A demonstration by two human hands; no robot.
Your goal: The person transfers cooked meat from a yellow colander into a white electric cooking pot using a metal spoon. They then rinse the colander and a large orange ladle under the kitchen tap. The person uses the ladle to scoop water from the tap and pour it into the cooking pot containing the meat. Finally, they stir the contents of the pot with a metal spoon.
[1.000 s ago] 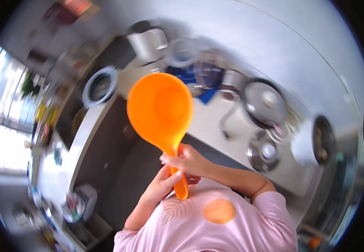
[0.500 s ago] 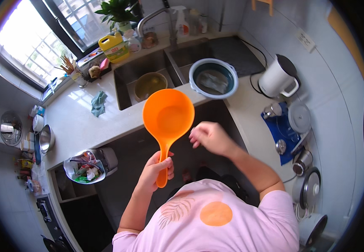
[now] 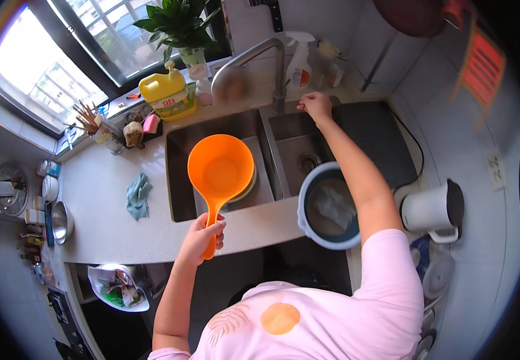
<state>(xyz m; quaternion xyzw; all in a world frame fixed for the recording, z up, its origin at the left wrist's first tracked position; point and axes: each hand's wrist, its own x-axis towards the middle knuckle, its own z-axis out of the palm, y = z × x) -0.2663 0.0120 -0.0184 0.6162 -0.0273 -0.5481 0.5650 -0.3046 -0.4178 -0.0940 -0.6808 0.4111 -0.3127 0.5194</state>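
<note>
An orange water dipper (image 3: 221,165) hangs over the left sink basin (image 3: 179,186), its bowl facing up. My left hand (image 3: 204,237) is closed around its handle. Behind the dipper, a round bowl (image 3: 249,187) in the basin is mostly hidden. My right arm stretches across the right basin (image 3: 287,141). Close to the right of the faucet (image 3: 279,84), my right hand (image 3: 315,107) has its fingers curled in, with nothing visible in them. Under that forearm, a blue-grey tub (image 3: 305,225) holds a pale, crumpled cloth-like thing (image 3: 333,206) in water.
A teal cloth (image 3: 138,195) lies on the left counter. Along the back stand a yellow jug (image 3: 167,96), a plant (image 3: 179,27) and a spray bottle (image 3: 300,60). A white kettle (image 3: 428,210) is at the right. A filled waste bin (image 3: 119,288) sits below the counter edge.
I have leaned closer to the sink. My right hand has reached forward from beside the dipper to near the faucet. The dipper, still in my left hand, is now over the left basin.
</note>
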